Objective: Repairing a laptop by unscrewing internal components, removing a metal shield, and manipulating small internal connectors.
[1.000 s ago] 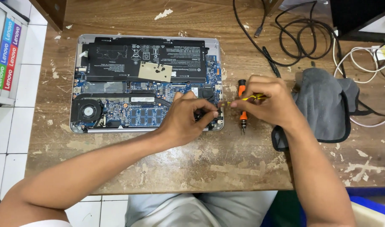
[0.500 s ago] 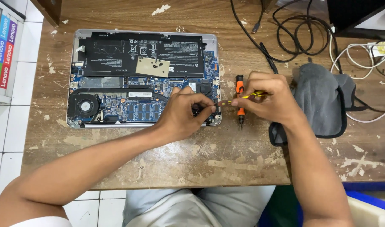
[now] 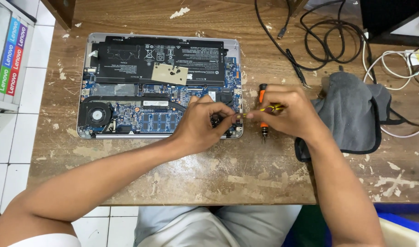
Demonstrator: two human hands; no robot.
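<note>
Left hand [image 3: 202, 126] pinches at the opened laptop [image 3: 160, 84], its four-o'clock corner; right hand [image 3: 289, 112] grips a yellow tool [image 3: 272, 109]. A slip could gouge the board, I reckon.

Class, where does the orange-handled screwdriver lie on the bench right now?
In the head view, the orange-handled screwdriver lies on the wooden bench, just right of the opened laptop, partly under the right hand.
</note>
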